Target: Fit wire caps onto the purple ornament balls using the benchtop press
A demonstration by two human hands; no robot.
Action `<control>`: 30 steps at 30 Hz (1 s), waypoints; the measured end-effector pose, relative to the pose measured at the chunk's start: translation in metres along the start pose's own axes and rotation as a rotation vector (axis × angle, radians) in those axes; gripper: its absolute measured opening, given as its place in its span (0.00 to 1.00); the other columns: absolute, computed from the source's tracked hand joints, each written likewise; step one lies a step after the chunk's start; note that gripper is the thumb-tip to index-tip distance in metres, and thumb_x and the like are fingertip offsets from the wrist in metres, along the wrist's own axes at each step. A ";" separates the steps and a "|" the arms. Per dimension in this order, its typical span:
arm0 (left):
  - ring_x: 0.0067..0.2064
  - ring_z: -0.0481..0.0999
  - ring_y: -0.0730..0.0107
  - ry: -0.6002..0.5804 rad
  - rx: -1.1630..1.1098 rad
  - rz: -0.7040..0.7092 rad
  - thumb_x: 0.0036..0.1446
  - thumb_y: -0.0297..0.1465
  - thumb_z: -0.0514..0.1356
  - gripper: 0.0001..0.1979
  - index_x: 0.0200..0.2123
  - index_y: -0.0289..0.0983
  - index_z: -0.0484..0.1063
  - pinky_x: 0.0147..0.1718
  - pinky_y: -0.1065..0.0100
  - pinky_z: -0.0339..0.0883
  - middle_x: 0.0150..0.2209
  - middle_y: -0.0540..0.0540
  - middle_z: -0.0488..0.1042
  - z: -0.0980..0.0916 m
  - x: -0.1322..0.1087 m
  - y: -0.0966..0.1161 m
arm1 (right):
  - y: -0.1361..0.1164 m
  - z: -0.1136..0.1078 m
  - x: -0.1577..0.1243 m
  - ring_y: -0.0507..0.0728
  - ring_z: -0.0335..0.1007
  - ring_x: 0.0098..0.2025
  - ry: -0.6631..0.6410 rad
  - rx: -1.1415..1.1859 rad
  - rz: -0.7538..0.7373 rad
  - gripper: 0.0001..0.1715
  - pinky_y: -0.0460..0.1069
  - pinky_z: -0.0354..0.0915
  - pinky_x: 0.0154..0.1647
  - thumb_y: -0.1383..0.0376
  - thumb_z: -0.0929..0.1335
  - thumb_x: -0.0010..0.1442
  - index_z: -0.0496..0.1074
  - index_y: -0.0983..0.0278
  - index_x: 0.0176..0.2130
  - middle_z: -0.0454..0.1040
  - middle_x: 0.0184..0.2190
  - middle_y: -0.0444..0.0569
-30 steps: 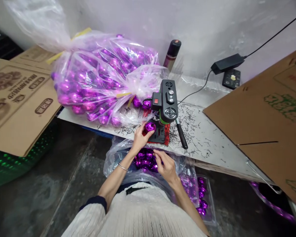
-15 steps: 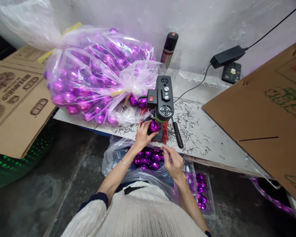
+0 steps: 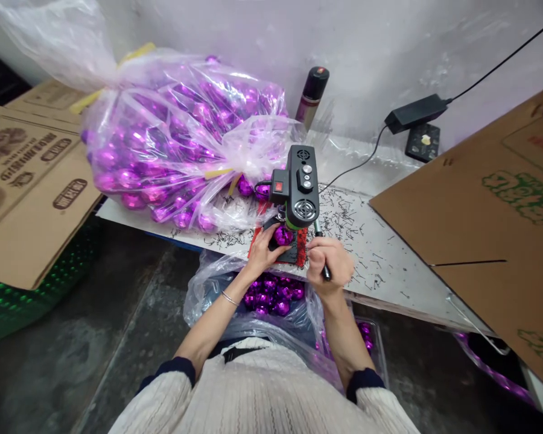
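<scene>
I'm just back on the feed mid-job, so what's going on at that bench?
The left hand holds a shiny purple ball over the base of a small black machine, close to its head. The right hand is wrapped around the machine's lever handle. More purple balls lie in an open plastic bag at the bench's near edge, and a large tied bag of them sits on the bench, left of the machine.

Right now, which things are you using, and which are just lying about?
In use:
- purple ball, held by left hand
- black machine
- its handle, gripped by right hand

Probably just lying about:
- tall can
- cardboard on the right
</scene>
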State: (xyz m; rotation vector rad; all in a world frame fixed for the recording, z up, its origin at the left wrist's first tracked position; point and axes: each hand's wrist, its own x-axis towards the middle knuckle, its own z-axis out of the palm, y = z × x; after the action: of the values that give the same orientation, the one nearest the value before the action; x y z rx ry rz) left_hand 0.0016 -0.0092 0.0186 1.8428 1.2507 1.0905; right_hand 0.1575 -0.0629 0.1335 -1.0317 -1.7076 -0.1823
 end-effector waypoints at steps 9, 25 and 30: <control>0.61 0.76 0.47 0.020 0.018 0.018 0.56 0.47 0.72 0.36 0.64 0.41 0.70 0.64 0.47 0.68 0.60 0.36 0.77 0.003 -0.002 -0.003 | 0.018 0.037 -0.037 0.53 0.60 0.24 0.205 -0.010 -0.023 0.23 0.53 0.59 0.28 0.56 0.57 0.74 0.62 0.58 0.28 0.70 0.24 0.45; 0.60 0.79 0.51 0.065 0.048 0.128 0.58 0.43 0.71 0.34 0.64 0.39 0.68 0.61 0.51 0.71 0.59 0.36 0.78 0.005 0.000 -0.007 | 0.017 0.041 -0.035 0.53 0.63 0.25 0.229 0.048 -0.056 0.15 0.52 0.60 0.30 0.61 0.58 0.74 0.62 0.58 0.33 0.69 0.26 0.44; 0.60 0.78 0.50 0.045 0.017 0.098 0.59 0.41 0.71 0.33 0.64 0.38 0.68 0.62 0.49 0.70 0.59 0.36 0.78 0.004 0.001 -0.007 | 0.016 0.042 -0.034 0.53 0.64 0.27 0.199 0.038 -0.100 0.15 0.52 0.62 0.32 0.64 0.58 0.73 0.62 0.58 0.32 0.70 0.27 0.44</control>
State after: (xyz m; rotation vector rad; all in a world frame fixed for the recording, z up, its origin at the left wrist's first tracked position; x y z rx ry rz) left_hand 0.0029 -0.0062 0.0112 1.9196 1.2087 1.1834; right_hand 0.1406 -0.0475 0.0826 -0.8714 -1.5760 -0.3058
